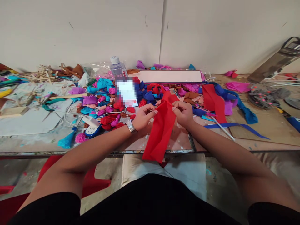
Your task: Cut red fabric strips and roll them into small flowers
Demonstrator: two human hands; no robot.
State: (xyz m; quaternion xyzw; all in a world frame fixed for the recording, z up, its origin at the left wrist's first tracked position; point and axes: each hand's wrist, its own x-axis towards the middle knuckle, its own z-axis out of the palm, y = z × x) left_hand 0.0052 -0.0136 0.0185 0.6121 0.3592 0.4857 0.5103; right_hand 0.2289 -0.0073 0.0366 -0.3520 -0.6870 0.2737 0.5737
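Note:
A red crepe paper strip (pixel 159 131) hangs between my two hands, its lower end falling past the table's front edge over my lap. My left hand (pixel 144 116) pinches its upper left side between thumb and fingertips. On the opposite side, my right hand (pixel 183 113) pinches the upper right edge. The top of the strip looks folded and creased, and red paper also shows just behind it. Beyond my hands lies a heap of crumpled paper pieces (pixel 103 86) in red, blue, pink and brown. A phone (pixel 127 92) with a lit screen leans there.
A clear water bottle (pixel 119 68) stands behind the phone, with a long white box (pixel 171 76) to its right. A power strip (pixel 93 129) lies left of my wrist. Another red strip (pixel 214 103), a blue ribbon (pixel 236 125) and a dark tumbler (pixel 273 62) are at right.

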